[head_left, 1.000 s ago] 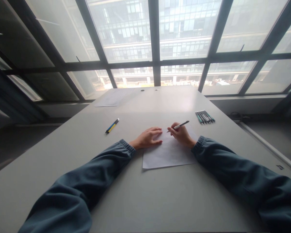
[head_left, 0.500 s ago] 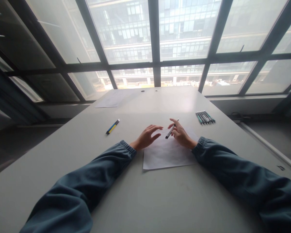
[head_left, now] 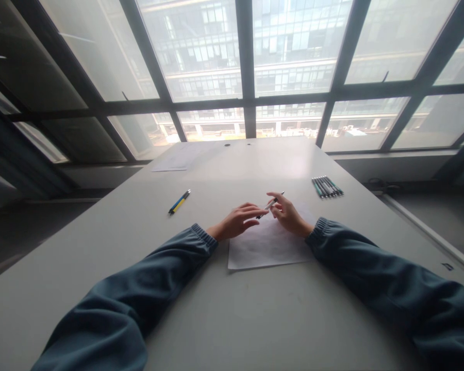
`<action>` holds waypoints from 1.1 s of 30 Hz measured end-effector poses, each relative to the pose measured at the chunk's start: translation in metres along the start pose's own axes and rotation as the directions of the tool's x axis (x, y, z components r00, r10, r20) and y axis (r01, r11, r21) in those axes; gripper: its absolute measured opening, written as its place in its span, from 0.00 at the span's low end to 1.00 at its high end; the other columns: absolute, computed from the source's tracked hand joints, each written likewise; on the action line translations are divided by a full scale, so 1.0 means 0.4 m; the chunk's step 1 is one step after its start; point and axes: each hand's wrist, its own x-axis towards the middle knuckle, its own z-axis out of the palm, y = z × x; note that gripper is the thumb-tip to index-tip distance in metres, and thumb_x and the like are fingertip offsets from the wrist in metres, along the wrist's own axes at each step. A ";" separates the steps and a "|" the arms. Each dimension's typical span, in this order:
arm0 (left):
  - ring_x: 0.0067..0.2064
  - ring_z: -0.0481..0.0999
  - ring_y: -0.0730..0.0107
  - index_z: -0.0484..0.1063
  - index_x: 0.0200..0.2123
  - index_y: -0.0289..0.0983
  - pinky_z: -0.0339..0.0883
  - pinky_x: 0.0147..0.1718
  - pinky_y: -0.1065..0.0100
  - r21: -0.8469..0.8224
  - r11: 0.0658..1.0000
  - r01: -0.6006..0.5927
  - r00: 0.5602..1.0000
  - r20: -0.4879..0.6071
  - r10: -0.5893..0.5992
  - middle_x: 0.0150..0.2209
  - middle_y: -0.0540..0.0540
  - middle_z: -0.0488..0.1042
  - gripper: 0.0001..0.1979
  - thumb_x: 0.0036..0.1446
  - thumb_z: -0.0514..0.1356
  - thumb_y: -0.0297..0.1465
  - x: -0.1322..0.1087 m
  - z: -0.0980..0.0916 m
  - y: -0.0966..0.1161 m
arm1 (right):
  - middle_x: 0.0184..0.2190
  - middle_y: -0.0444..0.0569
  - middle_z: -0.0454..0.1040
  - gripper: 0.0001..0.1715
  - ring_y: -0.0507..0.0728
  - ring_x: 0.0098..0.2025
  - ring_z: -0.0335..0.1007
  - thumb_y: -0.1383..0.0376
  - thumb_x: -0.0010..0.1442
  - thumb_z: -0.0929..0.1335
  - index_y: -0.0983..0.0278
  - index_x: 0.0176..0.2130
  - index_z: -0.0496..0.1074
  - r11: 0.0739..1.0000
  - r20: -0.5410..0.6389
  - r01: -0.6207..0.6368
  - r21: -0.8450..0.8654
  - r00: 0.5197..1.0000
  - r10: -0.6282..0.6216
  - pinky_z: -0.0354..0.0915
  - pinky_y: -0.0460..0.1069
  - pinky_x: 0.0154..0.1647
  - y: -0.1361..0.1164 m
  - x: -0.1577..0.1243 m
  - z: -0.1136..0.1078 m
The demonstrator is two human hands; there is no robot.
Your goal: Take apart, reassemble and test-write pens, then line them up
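Note:
My right hand [head_left: 289, 216] holds a white-and-black pen [head_left: 271, 204] between its fingers, tilted above a white sheet of paper [head_left: 268, 252]. One end of the pen points down to the left, toward my left hand [head_left: 237, 221]. That left hand lies over the paper's left edge, its fingers stretched out and the thumb a little apart. Its fingertips are at the pen's lower end; whether they touch it I cannot tell. The sheet lies flat on the white table under both hands.
Left of my hands lie a blue pen [head_left: 180, 200] and a yellow pen [head_left: 178, 207], side by side. A row of several dark and green pens [head_left: 327, 187] lies to the right. Another paper [head_left: 172, 161] is at the table's far left, before large windows.
My left hand's fingers have moved right, up to the pen's lower end. In my right hand the pen has turned to a flatter slant, its lower end shifting left.

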 end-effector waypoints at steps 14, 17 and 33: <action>0.50 0.75 0.62 0.78 0.53 0.41 0.74 0.49 0.59 0.070 0.996 -0.052 0.995 -0.078 0.058 0.45 0.40 0.80 0.15 0.62 0.64 0.33 -0.009 0.012 -0.024 | 0.37 0.47 0.73 0.22 0.50 0.27 0.65 0.62 0.65 0.65 0.61 0.58 0.66 0.996 0.172 0.085 -0.042 0.982 -0.076 0.65 0.47 0.28 -0.021 -0.016 0.000; 0.49 0.75 0.62 0.78 0.53 0.42 0.74 0.48 0.58 0.102 0.994 -0.026 0.995 -0.092 0.036 0.45 0.41 0.80 0.16 0.63 0.64 0.34 -0.012 0.010 -0.028 | 0.42 0.50 0.74 0.22 0.50 0.28 0.66 0.59 0.66 0.65 0.60 0.58 0.67 0.992 0.168 0.106 -0.065 0.981 -0.094 0.67 0.47 0.29 -0.032 -0.021 0.001; 0.53 0.73 0.58 0.67 0.64 0.42 0.70 0.54 0.55 0.059 0.998 0.039 0.999 0.034 -0.041 0.54 0.39 0.76 0.29 0.61 0.65 0.40 -0.005 -0.001 -0.004 | 0.38 0.50 0.76 0.19 0.53 0.33 0.71 0.53 0.64 0.68 0.63 0.48 0.72 0.994 -0.015 0.110 0.003 0.994 -0.110 0.68 0.48 0.31 -0.033 -0.010 -0.001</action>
